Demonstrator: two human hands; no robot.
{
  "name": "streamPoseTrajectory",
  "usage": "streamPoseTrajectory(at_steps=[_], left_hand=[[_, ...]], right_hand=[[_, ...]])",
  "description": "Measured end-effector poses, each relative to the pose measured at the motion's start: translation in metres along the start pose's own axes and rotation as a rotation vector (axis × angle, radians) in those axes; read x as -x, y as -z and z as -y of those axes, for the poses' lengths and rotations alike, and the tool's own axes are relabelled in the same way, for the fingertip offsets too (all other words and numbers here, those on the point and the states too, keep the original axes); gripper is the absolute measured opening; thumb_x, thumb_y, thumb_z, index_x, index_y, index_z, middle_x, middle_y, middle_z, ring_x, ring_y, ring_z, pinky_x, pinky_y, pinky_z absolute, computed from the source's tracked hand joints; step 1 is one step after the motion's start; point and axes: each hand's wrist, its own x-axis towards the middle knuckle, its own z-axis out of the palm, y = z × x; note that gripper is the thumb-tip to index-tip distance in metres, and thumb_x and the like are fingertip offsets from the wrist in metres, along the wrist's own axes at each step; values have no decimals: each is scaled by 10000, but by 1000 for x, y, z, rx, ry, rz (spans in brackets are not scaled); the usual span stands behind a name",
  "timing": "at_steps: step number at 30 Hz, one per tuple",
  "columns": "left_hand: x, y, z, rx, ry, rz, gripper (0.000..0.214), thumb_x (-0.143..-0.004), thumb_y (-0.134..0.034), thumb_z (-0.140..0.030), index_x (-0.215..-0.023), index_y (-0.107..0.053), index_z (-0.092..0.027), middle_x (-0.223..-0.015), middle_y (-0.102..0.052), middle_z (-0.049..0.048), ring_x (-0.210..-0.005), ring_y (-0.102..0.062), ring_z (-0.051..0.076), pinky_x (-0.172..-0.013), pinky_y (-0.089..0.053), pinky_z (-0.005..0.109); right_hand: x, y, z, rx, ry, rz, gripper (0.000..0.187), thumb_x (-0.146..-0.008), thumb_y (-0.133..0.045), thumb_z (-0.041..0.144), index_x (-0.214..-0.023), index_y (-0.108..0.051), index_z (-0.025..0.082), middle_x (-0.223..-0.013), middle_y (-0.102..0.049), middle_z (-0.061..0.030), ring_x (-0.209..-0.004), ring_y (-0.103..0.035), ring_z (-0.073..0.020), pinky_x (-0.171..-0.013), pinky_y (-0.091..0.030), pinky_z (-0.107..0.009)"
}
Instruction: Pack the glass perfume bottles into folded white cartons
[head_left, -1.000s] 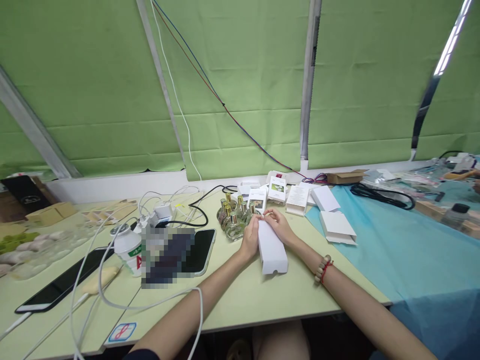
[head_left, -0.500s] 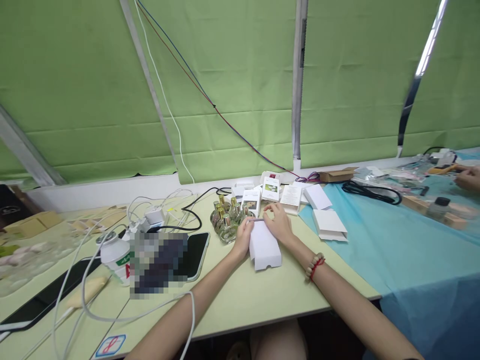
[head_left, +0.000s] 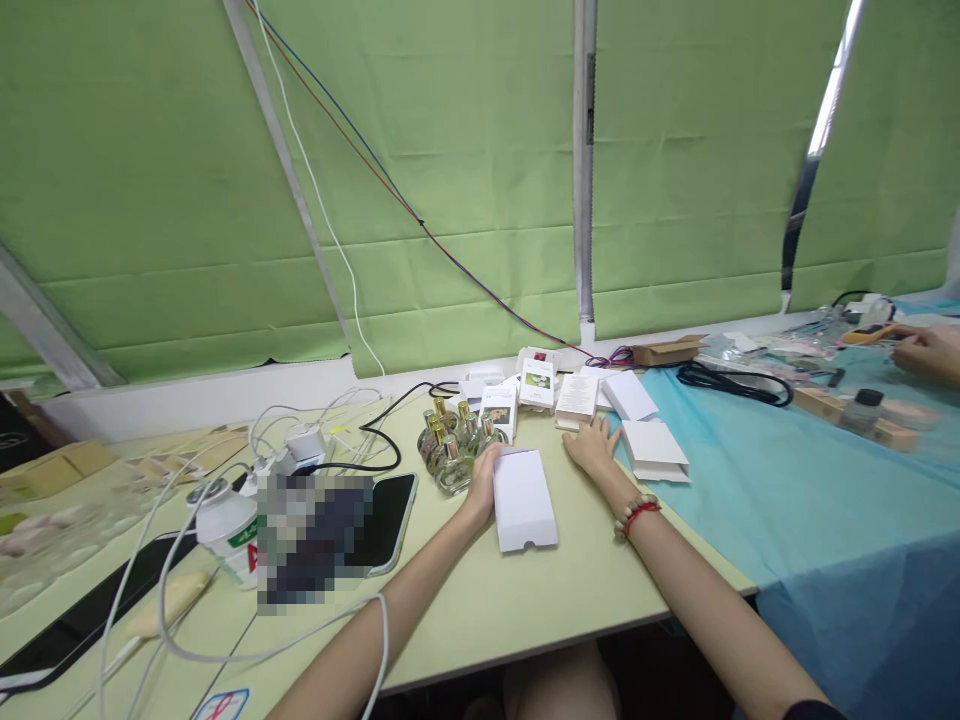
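The white box [head_left: 524, 499] lies flat on the table [head_left: 525, 600], directly in front of the person. Its long axis runs away from the body toward the wall, tilted slightly to the right at the near end. The near end shows a small notch in its edge.

The left hand [head_left: 484, 478] rests against the box's left long side near the far end, fingers curled along that edge and touching it; whether the thumb grips the far side cannot be told. Just beyond this hand stands a cluster of bottles [head_left: 450, 445] with gold caps.

The right hand [head_left: 594, 448] lies palm down on the table, fingers spread and holding nothing. It sits to the right of the box and beyond its far end, apart from it. The fingertips are near a flat carton [head_left: 654, 447] at the edge of the blue cloth [head_left: 787, 490].

The left hand is therefore the nearer one. From the right hand, the box lies to the left and toward the body.
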Motion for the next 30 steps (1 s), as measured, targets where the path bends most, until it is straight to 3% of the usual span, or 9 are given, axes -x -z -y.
streamPoseTrajectory(at_steps=[4,9,15,19,24,27,30], left_hand=[[2,0,-2,-19,-12,18,279,-713,-472,-414,-700,-610,-171,-748,-596,45,-747,-516,189,-698,-407,285],[3,0,-2,-37,-25,20,286,-712,-482,-422,-684,-617,-171,-749,-604,46,-752,-535,193,-718,-416,289],[0,0,1,-28,-17,23,305,-736,-471,-445,-687,-600,-173,-731,-589,40,-730,-523,184,-684,-411,279],[6,-3,-2,-127,-26,114,311,-785,-469,-477,-787,-563,-180,-725,-556,6,-665,-497,147,-605,-380,246],[21,-8,-10,-588,-156,190,226,-837,-448,-397,-925,-516,-200,-624,-506,-37,-539,-460,119,-551,-323,245],[24,-9,-8,-762,-293,145,298,-825,-478,-342,-1091,-458,-210,-875,-578,13,-568,-495,109,-558,-359,255],[21,-9,0,-798,-543,63,413,-814,-521,-286,-1190,-369,-210,-1117,-501,94,-773,-543,146,-660,-442,287]], right_hand=[[-4,1,0,-193,37,-97,507,-803,-482,247,-1262,-503,35,-1328,-484,-234,-1266,-406,-328,-1083,-161,-546],[-12,8,5,-640,100,-368,580,-752,-501,289,-1286,-473,64,-1367,-441,-195,-1281,-403,-264,-1060,-324,-376],[-13,17,9,-893,97,-548,619,-700,-589,403,-1235,-534,95,-1328,-481,-179,-1269,-419,-260,-1077,-326,-393],[-10,19,13,-1101,4,-471,584,-679,-596,435,-1159,-596,101,-1265,-554,-164,-1139,-530,-257,-960,-452,-391],[-9,21,16,-1494,-201,-248,411,-686,-560,438,-965,-626,143,-1123,-636,-102,-930,-625,-204,-703,-566,-318],[-12,21,12,-1674,-263,-162,253,-718,-525,404,-842,-574,189,-891,-671,-43,-788,-646,-163,-670,-571,-303],[-18,19,6,-1726,-233,-106,224,-770,-440,424,-743,-512,214,-617,-605,11,-566,-598,-139,-626,-566,-322]])
